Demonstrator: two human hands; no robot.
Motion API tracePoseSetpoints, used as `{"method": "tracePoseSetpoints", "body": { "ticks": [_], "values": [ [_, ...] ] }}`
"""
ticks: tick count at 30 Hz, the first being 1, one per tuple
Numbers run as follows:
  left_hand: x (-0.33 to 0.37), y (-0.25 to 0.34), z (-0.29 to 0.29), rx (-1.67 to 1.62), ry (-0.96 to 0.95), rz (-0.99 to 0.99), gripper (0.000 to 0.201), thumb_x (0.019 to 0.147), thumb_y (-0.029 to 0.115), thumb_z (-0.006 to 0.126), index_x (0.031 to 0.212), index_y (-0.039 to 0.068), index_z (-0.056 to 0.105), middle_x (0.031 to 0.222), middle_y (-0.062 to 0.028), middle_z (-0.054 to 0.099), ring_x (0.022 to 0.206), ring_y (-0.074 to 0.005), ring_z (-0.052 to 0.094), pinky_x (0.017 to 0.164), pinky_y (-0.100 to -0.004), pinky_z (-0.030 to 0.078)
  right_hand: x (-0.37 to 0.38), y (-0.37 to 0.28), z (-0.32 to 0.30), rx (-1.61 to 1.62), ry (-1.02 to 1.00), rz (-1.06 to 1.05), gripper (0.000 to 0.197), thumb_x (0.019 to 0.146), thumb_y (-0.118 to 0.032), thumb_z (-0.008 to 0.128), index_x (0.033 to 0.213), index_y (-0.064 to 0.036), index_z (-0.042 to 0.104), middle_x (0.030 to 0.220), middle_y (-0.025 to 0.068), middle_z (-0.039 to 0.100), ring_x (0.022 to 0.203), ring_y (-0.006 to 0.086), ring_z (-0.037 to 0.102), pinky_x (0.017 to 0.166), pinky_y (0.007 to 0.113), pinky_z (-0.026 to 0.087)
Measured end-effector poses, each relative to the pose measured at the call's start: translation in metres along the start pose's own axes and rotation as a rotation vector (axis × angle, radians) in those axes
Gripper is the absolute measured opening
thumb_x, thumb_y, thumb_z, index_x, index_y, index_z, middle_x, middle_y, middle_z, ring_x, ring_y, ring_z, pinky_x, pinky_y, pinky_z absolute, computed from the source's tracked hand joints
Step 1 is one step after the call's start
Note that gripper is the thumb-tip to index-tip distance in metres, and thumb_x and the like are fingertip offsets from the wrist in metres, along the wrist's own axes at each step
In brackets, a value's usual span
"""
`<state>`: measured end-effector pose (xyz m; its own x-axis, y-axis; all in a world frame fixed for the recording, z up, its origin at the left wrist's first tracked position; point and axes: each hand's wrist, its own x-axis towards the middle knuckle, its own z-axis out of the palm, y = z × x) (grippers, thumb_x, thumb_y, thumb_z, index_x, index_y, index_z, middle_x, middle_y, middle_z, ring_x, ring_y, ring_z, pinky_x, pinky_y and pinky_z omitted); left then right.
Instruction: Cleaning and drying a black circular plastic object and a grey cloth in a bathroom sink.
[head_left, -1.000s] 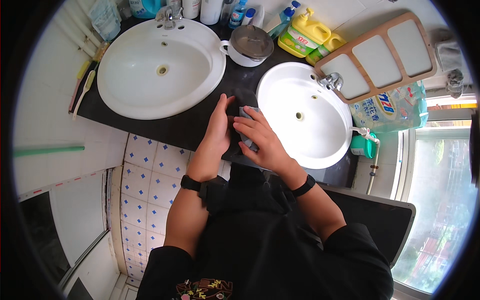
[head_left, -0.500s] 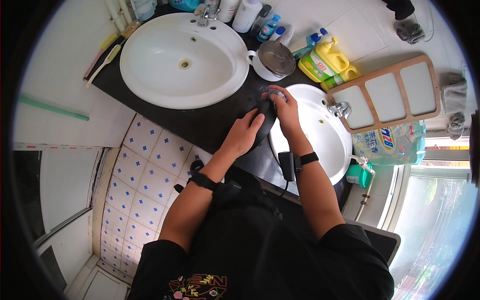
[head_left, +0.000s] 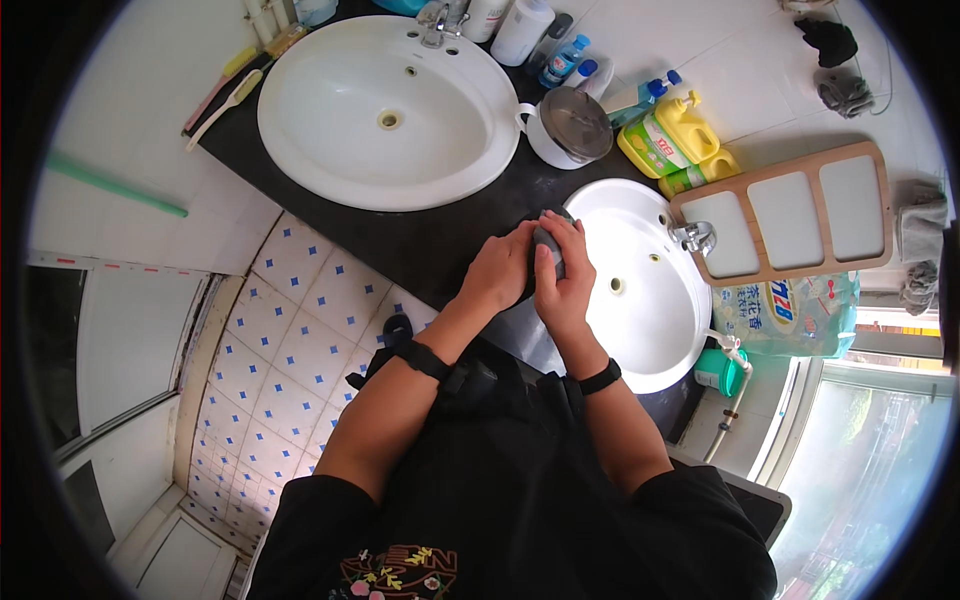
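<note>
Both of my hands are together over the dark counter (head_left: 390, 245), at the left edge of the right-hand sink. My left hand (head_left: 497, 270) is closed round a black curved object (head_left: 527, 287), mostly hidden behind my fingers; its kind cannot be made out. My right hand (head_left: 566, 275) is closed on a dark grey wad, which looks like a cloth (head_left: 548, 250), and presses it against the black object. The right-hand sink (head_left: 640, 370) is white, with a chrome faucet (head_left: 694, 238) and no water visible in it.
A larger white sink (head_left: 300, 165) lies to the left. Behind stand a lidded white pot (head_left: 550, 145), yellow detergent bottles (head_left: 665, 135) and a blue bottle (head_left: 565, 60). A wooden-framed rack (head_left: 785, 265) leans by the faucet; a green tub (head_left: 722, 372) is at right.
My right hand has drawn back along the black object and now sits closer beside my left hand. The black object is turned and more covered. The view has shifted slightly.
</note>
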<state>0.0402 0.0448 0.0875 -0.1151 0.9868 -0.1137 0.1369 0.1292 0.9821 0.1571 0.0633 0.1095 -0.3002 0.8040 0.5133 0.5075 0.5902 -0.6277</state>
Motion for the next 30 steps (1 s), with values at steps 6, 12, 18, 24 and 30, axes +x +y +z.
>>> {"method": "tracePoseSetpoints", "body": {
  "ticks": [6, 12, 18, 24, 30],
  "values": [
    [0.008, -0.006, 0.000, -0.003, 0.074, -0.092, 0.064, 0.103, 0.046, 0.019, 0.117, 0.000, 0.062, 0.101, -0.0294, 0.065, 0.104, -0.0452, 0.058, 0.091, -0.0457, 0.045, 0.035, 0.022, 0.010, 0.449, -0.052, 0.368, 0.022, 0.090, -0.011, 0.056, 0.107, -0.0003, 0.066, 0.092, 0.0133, 0.071, 0.088, 0.0206, 0.067, 0.087, 0.033, 0.050],
    [-0.004, -0.013, 0.002, -0.063, 0.114, -0.064, 0.067, 0.102, 0.049, 0.022, 0.123, -0.003, 0.058, 0.103, -0.0300, 0.064, 0.107, -0.0441, 0.058, 0.094, -0.0436, 0.044, 0.064, 0.064, 0.018, 0.822, -0.115, 0.673, 0.031, 0.095, -0.018, 0.047, 0.107, 0.0037, 0.065, 0.092, 0.0142, 0.071, 0.085, 0.0199, 0.066, 0.080, 0.030, 0.051],
    [-0.005, -0.016, 0.005, -0.075, 0.119, -0.027, 0.063, 0.102, 0.048, 0.025, 0.124, 0.000, 0.059, 0.100, -0.0288, 0.065, 0.103, -0.0435, 0.060, 0.092, -0.0440, 0.044, 0.063, 0.080, 0.017, 0.952, -0.173, 0.928, 0.036, 0.095, -0.019, 0.041, 0.112, 0.0055, 0.062, 0.097, 0.0167, 0.069, 0.093, 0.0223, 0.065, 0.088, 0.031, 0.050],
    [-0.004, -0.001, -0.001, -0.050, 0.061, -0.141, 0.065, 0.104, 0.048, 0.022, 0.111, -0.002, 0.064, 0.103, -0.0238, 0.067, 0.101, -0.0342, 0.063, 0.089, -0.0378, 0.045, 0.024, 0.021, 0.001, 0.379, -0.119, 0.119, 0.025, 0.079, -0.007, 0.053, 0.100, -0.0016, 0.065, 0.099, 0.0112, 0.069, 0.103, 0.0254, 0.064, 0.116, 0.051, 0.019],
    [-0.005, 0.003, -0.001, -0.120, -0.010, -0.153, 0.077, 0.102, 0.055, 0.013, 0.090, -0.002, 0.063, 0.085, -0.0229, 0.066, 0.085, -0.0356, 0.065, 0.078, -0.0407, 0.047, 0.013, 0.006, 0.003, 0.224, -0.075, -0.120, 0.023, 0.074, -0.007, 0.057, 0.095, -0.0045, 0.066, 0.097, 0.0115, 0.068, 0.101, 0.0299, 0.064, 0.114, 0.055, 0.023]
  ]
}}
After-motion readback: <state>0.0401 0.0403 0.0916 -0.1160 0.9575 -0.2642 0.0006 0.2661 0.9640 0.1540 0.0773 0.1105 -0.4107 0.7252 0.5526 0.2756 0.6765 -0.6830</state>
